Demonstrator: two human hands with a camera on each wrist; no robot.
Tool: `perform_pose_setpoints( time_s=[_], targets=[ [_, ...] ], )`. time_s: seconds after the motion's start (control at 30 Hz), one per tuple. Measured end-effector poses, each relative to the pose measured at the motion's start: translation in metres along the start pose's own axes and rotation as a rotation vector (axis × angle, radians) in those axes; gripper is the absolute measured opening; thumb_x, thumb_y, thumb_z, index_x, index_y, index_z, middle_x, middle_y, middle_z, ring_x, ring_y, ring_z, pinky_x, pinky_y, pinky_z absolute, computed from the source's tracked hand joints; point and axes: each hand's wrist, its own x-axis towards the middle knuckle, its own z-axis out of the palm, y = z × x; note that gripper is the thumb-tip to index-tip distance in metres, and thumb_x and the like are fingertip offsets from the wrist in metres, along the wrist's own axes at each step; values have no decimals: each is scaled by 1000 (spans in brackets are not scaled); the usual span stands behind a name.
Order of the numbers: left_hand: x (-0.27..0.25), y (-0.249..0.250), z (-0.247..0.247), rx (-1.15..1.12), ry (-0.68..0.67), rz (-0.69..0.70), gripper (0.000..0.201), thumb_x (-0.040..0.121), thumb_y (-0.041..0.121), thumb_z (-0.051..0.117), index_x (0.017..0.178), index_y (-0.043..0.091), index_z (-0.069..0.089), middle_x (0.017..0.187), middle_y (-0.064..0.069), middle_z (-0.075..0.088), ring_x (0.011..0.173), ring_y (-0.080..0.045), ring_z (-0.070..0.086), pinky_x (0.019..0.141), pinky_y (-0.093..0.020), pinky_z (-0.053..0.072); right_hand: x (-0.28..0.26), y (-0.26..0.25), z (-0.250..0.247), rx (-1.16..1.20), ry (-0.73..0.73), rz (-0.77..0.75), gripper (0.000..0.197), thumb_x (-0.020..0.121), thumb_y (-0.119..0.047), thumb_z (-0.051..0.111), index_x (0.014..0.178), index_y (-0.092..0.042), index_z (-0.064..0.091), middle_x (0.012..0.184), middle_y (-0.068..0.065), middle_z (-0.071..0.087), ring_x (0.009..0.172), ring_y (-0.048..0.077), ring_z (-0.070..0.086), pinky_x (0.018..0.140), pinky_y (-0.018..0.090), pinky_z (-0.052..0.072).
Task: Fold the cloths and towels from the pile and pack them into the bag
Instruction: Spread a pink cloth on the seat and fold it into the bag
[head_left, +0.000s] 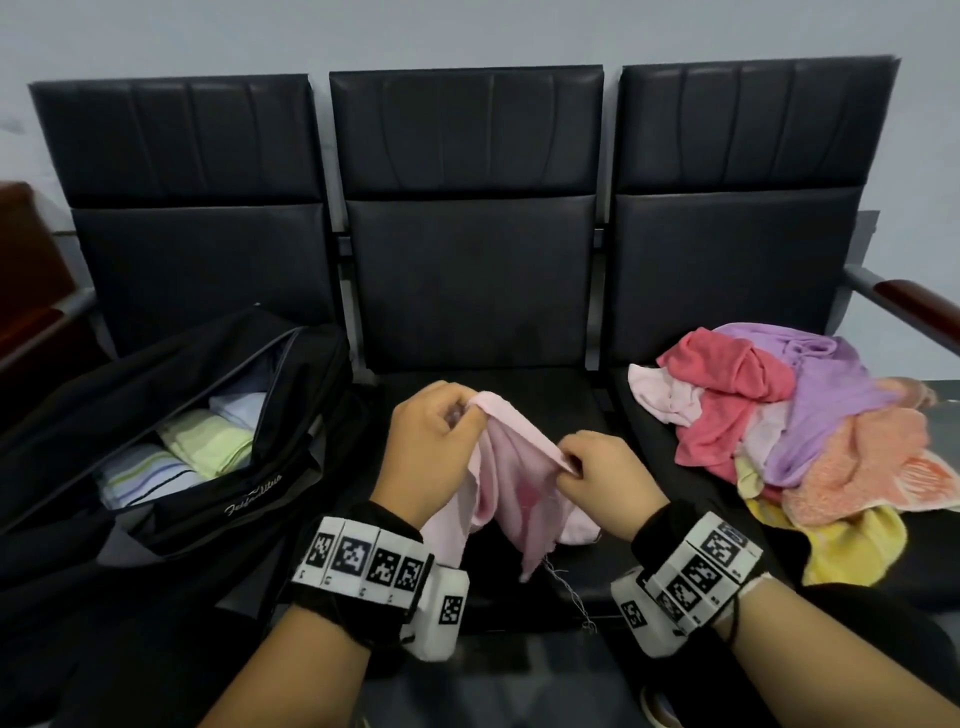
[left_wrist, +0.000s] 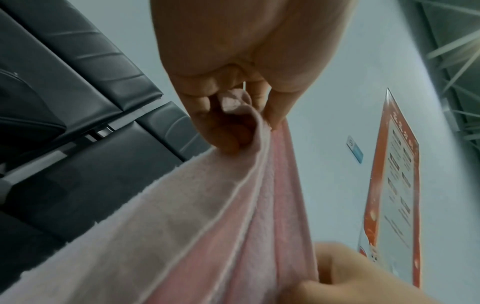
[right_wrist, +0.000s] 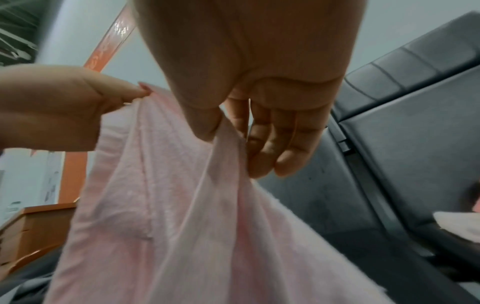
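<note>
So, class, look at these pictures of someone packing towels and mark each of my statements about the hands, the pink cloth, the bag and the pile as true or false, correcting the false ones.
1. Both hands pinch the pink cloth. True: the left hand and the right hand each hold its top edge.
2. The bag is zipped shut. False: it lies open, with folded towels inside.
3. The pile lies on the right seat. True.
4. The pink cloth is folded flat on the middle seat. False: it hangs unfolded from the hands above the seat.
5. The bag holds only one folded towel. False: several show, among them a green one and a striped one.
</note>
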Motion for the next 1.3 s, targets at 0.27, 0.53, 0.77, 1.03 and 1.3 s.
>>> perform_pose_setpoints(
  time_s=[0.27,0.53,0.77,1.03,1.3],
  targets=[
    [21,-11,-41,-28,276,-91,21,91,13,63,71,17,64,65,1,61,61,-6,51,62,-26,43,4,26,-44,97,243,22,15,91,-13,64,89,-23,74,75,-19,65,74,-6,59,66,4,38],
    [48,4,-54,-2,406,-22,21,87,32,57,71,18,63,60,15,56,54,0,46,52,-11,37,4,10,-70,465,357,-16,17,92,-10,64,105,-22,69,50,-16,49,50,3,43,55,12,34],
    [42,-20,-33,112,63,-290,30,87,6,51,91,28,70,96,-2,72,90,-27,69,88,-45,57,-1,-10,-58,1172,51,95,30,88,4,51,95,-12,75,67,7,59,62,19,56,53,30,53],
    [19,-10,-22,35,-163,-139,26,90,6,64,101,29,67,89,5,71,79,-5,67,74,-23,53,3,-38,-29,531,68,-215,5,81,-27,72,76,-29,69,70,-4,66,61,3,60,61,18,46],
    [2,5,-18,-226,-138,-198,5,85,10,76,83,15,75,80,-5,75,69,-9,71,58,-15,52,15,-63,-11,470,169,-224,21,86,-44,68,74,-29,59,70,-6,63,63,6,58,58,19,48]
  ],
)
